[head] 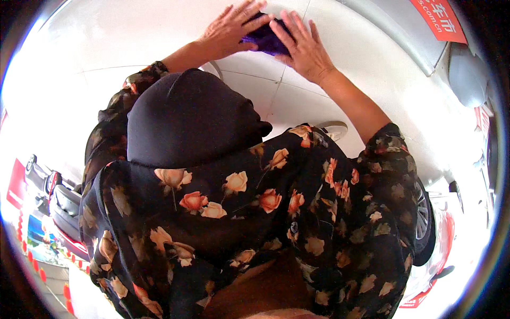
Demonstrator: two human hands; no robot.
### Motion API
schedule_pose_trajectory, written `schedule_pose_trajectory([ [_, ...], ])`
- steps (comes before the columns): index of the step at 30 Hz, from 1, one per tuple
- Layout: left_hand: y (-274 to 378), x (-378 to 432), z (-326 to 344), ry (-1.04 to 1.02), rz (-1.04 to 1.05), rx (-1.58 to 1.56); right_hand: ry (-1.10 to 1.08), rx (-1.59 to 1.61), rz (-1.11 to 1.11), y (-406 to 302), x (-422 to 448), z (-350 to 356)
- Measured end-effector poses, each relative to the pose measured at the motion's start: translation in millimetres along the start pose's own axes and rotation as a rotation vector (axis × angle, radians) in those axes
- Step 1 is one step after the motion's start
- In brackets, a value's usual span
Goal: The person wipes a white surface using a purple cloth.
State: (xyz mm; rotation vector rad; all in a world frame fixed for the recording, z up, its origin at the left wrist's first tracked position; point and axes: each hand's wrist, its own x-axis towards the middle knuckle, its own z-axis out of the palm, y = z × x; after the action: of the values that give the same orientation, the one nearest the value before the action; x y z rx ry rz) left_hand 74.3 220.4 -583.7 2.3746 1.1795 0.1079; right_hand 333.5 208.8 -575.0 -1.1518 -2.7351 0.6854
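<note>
At the top of the head view, my left hand [233, 32] and my right hand [306, 52] lie over a purple cloth [266, 38], one at each side of it. The fingers of both hands are spread, backs towards me. The cloth shows in the gap between the hands and is partly covered by the fingers. Whether it rests on a surface below I cannot tell. Beneath the hands runs a pale tiled floor [255, 87].
A silver car body [402, 28] with a red plate [442, 20] bearing writing stands at the upper right. A wheel [422, 219] shows beside my right sleeve. My dark-clad knee [191, 119] is close below my hands. At the left stands a dark car [65, 207].
</note>
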Motion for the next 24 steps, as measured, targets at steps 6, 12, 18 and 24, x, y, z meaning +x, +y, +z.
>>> schedule_pose_trajectory([
  [6, 26, -34, 45, -0.052, 0.000, -0.059, -0.081, 0.033, -0.017, -25, -28, 27],
  [12, 49, -61, 61, -0.013, 0.070, -0.040, -0.089, -0.088, -0.101, -35, -58, 54],
  [18, 59, -71, 94, -0.102, 0.204, 0.060, 0.015, -0.091, -0.247, -34, -77, 80],
  [24, 55, -30, 50, -0.299, 0.074, -0.391, -0.198, 0.164, -0.008, -26, -64, 57],
])
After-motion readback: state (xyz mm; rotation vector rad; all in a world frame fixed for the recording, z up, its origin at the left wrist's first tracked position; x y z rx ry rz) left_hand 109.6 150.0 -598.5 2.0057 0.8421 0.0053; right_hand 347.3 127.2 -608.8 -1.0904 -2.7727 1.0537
